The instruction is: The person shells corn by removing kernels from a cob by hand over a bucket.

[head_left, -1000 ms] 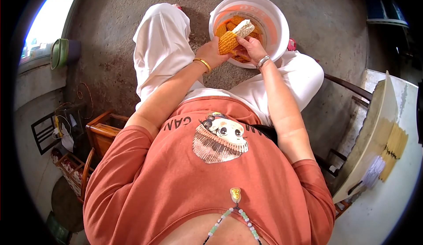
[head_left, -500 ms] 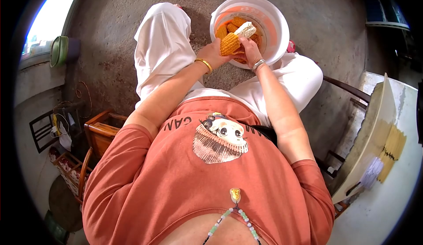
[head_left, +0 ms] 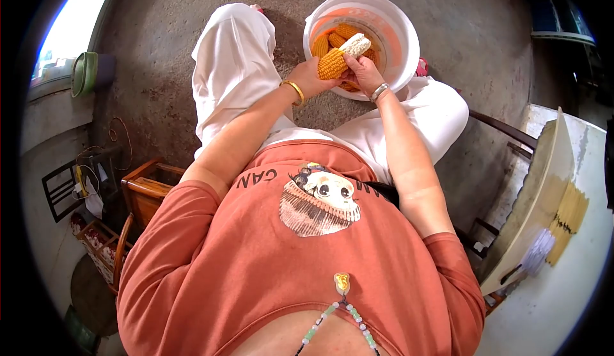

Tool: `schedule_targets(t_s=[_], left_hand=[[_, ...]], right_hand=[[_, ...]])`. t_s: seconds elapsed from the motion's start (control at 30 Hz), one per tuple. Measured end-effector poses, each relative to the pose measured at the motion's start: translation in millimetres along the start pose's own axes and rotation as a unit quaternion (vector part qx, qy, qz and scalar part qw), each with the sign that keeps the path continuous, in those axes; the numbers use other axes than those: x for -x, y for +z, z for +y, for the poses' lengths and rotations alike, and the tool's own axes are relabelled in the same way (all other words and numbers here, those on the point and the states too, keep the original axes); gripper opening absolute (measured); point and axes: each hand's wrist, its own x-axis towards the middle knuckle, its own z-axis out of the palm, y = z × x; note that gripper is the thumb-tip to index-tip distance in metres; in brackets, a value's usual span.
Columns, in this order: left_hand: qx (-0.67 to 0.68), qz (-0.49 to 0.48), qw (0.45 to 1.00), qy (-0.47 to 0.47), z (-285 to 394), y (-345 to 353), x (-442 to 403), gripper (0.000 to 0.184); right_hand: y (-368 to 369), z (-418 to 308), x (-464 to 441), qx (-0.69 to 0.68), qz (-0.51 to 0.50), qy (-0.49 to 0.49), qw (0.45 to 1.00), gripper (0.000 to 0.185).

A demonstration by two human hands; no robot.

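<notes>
A corn cob (head_left: 332,64) is held over the near side of a white bucket (head_left: 403,42). Its upper end is stripped to the white core, while yellow kernels cover the lower part. My left hand (head_left: 309,78), with a gold bangle at the wrist, is closed round the kernel-covered end. On the other side, my right hand (head_left: 366,75), wearing a silver band, grips the cob with the thumb near the border between kernels and bare core. Fingers under the cob are partly hidden. Inside the bucket lie several yellow ears of corn (head_left: 347,31).
The bucket stands on a grey concrete floor (head_left: 166,30), just beyond my knees in white trousers (head_left: 230,68). A wooden chair (head_left: 150,186) is at the left. To the right is a pale table-like board (head_left: 543,183). A green and purple container (head_left: 89,74) sits by the window.
The cob stays in both hands and has shifted only slightly. My right hand's fingers and thumb have moved a little along it. The bucket looks unchanged.
</notes>
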Motion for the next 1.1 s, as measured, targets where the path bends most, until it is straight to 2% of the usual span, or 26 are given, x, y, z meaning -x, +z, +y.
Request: schedule_targets(t_s=[0.17, 0.47, 0.73, 0.87, 1.1], left_hand=[[-0.016, 0.002, 1.000, -0.002, -4.8, 3.0, -1.7, 0.063], [-0.007, -0.003, 1.000, -0.007, -2.4, 0.7, -1.6, 0.060], [-0.130, 0.038, 0.991, 0.015, 5.1, -0.5, 4.9, 0.056], [-0.156, 0.048, 0.987, 0.010, 8.0, 1.0, 7.3, 0.055], [-0.130, 0.045, 0.990, 0.014, 5.3, 0.5, 5.9, 0.056]], right_hand=[[6.6, 1.2, 3.8, -0.060, -0.006, -0.009, 0.998, 0.043], [0.9, 6.2, 4.6, -0.046, -0.008, 0.010, 0.999, 0.038], [26.2, -23.1, 18.0, -0.058, 0.077, 0.054, 0.994, 0.036], [17.8, -10.1, 9.3, -0.035, 0.100, 0.051, 0.993, 0.036], [15.8, -10.9, 7.9, -0.069, 0.051, 0.027, 0.996, 0.034]])
